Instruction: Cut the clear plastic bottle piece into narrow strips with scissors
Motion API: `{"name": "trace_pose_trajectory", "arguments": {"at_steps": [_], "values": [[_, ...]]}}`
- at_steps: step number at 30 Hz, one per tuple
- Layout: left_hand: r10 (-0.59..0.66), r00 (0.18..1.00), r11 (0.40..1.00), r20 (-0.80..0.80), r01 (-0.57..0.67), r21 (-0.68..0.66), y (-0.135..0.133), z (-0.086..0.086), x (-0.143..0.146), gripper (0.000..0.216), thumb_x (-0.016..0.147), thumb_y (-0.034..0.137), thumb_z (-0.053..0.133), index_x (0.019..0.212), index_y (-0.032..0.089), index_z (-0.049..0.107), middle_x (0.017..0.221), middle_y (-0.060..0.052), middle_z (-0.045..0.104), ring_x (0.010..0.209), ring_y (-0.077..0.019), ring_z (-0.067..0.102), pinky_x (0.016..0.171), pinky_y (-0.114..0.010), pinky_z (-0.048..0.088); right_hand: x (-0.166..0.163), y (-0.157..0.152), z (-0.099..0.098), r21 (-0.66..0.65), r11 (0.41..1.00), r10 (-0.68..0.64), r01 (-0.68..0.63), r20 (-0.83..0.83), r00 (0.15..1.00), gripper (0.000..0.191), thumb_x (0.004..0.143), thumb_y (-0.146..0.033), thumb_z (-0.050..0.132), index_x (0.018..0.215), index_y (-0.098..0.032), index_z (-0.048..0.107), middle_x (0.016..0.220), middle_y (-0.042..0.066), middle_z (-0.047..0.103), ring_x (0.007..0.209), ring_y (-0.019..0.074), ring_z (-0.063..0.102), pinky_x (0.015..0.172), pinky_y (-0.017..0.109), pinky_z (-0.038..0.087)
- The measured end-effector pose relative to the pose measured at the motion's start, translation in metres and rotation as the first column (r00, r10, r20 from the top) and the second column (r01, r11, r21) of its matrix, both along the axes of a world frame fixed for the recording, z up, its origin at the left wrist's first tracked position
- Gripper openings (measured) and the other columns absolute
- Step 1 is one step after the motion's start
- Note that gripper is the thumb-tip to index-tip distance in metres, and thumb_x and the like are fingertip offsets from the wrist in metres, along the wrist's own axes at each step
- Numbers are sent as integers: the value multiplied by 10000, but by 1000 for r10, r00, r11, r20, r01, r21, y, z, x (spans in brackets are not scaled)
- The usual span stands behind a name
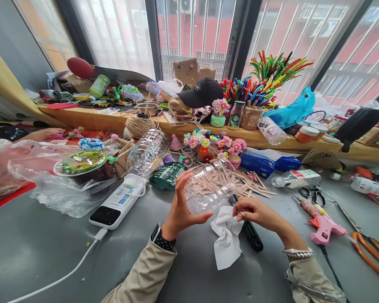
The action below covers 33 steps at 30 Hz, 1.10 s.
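My left hand (181,206) curves around the near-left end of a clear plastic bottle (211,185), thumb below and fingers above. The bottle lies tilted in front of scattered wooden craft sticks (249,185). My right hand (255,212) is closed on a slim utility knife with a black handle (253,237), its front end close to the bottle's right side. Beneath the knife lies a crumpled white tissue (227,248). A cut green plastic piece (167,176) sits just left of the bottle.
A white power bank (120,202) with a cable lies to the left, near a lidded bowl (85,166). On the right are a pink glue gun (325,223), scissors (372,252) and pliers (312,195). Craft flowers (205,143) and a blue tissue pack (257,164) stand behind.
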<state>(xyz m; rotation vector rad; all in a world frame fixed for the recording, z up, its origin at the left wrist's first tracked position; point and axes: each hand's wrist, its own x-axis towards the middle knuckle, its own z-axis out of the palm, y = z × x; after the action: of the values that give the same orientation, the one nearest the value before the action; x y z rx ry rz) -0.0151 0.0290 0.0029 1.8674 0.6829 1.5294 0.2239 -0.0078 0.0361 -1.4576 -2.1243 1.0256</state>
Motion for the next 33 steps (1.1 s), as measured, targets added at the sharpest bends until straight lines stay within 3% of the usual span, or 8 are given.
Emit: {"name": "trace_pose_trajectory", "arguments": {"at_steps": [4, 12, 18, 20, 24, 27, 29, 33], "values": [[58, 996, 985, -69, -46, 164, -2, 4, 0, 943, 499, 234, 807, 1256, 350, 257, 1382, -97, 268, 1316, -331, 248, 1029, -518, 288, 0, 1, -2, -2, 1000, -24, 24, -2, 1000, 141, 749, -248, 580, 795, -169, 686, 655, -11, 483, 594, 115, 408, 533, 225, 319], [128, 990, 960, -58, -109, 258, -6, 7, -1, 904, 422, 259, 842, 1167, 353, 339, 1353, -81, 303, 1266, -342, 341, 1015, -533, 309, 0, 2, -7, -24, 998, -62, 62, -28, 998, 156, 731, -232, 557, 800, -163, 679, 701, 13, 550, 607, 122, 441, 539, 229, 360], [207, 976, 888, -63, -160, 431, 0, 6, -1, 1015, 427, 346, 839, 1263, 362, 264, 1352, -106, 302, 1242, -357, 371, 957, -565, 370, 1, 1, -5, -20, 998, -56, 55, -57, 997, 157, 743, -238, 537, 796, -160, 663, 712, 15, 557, 626, 127, 476, 570, 235, 387], [206, 977, 890, -51, -166, 425, 3, 2, -1, 1048, 452, 386, 825, 1308, 321, 226, 1353, -140, 295, 1254, -367, 346, 954, -571, 368, 1, 0, -1, -7, 999, -42, 42, -46, 998, 139, 744, -222, 532, 769, -158, 653, 714, 16, 561, 637, 128, 474, 577, 235, 374], [116, 993, 972, 34, -121, 201, 5, -7, 2, 1000, 532, 420, 782, 1327, 291, 190, 1385, -163, 242, 1261, -361, 340, 962, -542, 378, -2, -4, 9, 34, 998, -46, 46, -23, 999, 131, 751, -253, 544, 679, -158, 598, 680, 8, 529, 626, 123, 435, 555, 235, 328], [17, 991, 997, 133, -8, -72, 4, -8, 5, 907, 599, 474, 725, 1312, 298, 194, 1382, -148, 244, 1210, -321, 403, 945, -494, 409, -7, -9, 18, 36, 997, -60, 61, -43, 997, 261, 765, -362, 565, 602, -166, 510, 614, -16, 451, 572, 104, 360, 508, 231, 276], [-61, 975, 952, 214, 121, -282, 2, -5, 7, 852, 626, 534, 679, 1297, 288, 215, 1329, -138, 320, 1148, -299, 457, 911, -475, 434, -10, -12, 24, 6, 998, -70, 70, -65, 995, 358, 759, -446, 573, 562, -174, 448, 564, -36, 384, 538, 92, 307, 479, 229, 237], [-149, 912, 729, 382, 362, -581, -2, 4, 10, 871, 596, 616, 649, 1289, 259, 260, 1236, -138, 437, 1030, -301, 537, 806, -470, 483, -16, -15, 31, -125, 991, -58, 41, -142, 988, 465, 744, -569, 551, 534, -175, 421, 524, -48, 340, 511, 80, 275, 457, 228, 194]]}}
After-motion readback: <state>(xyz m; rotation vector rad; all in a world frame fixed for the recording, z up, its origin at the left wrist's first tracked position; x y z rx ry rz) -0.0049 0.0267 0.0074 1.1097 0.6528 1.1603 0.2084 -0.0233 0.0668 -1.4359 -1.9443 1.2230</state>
